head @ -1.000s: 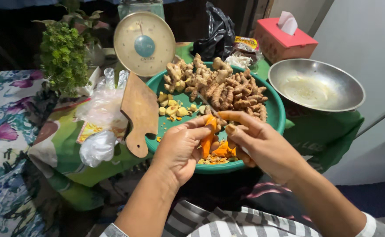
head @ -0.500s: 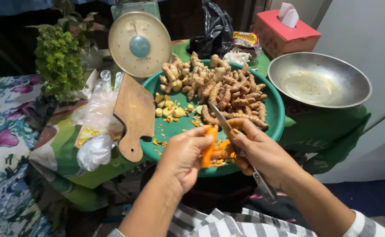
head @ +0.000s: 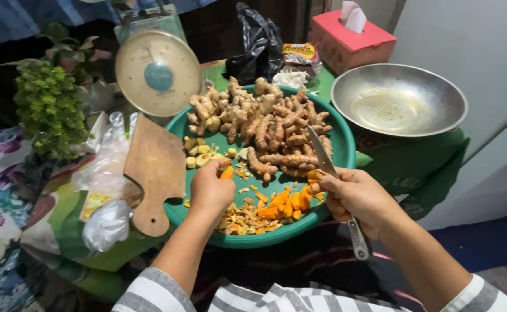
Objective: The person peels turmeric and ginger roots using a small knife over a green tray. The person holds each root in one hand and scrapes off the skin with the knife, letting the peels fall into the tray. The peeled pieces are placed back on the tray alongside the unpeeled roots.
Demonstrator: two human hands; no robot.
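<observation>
The left hand [head: 210, 190], which half a second ago met the right at six o'clock, now pinches an orange turmeric piece [head: 227, 172] at the green tray's [head: 346, 151] centre, while the right hand [head: 357, 196] grips the knife [head: 322, 159], blade toward twelve, so peeling has paused.

Pale wall [head: 473, 40], green-clothed table [head: 415, 167]

Left hand [head: 210, 190] pinching an orange turmeric piece [head: 227, 173], right hand [head: 357, 196] gripping a knife [head: 323, 159], above a green basin [head: 340, 147] of turmeric roots [head: 265, 124]
</observation>
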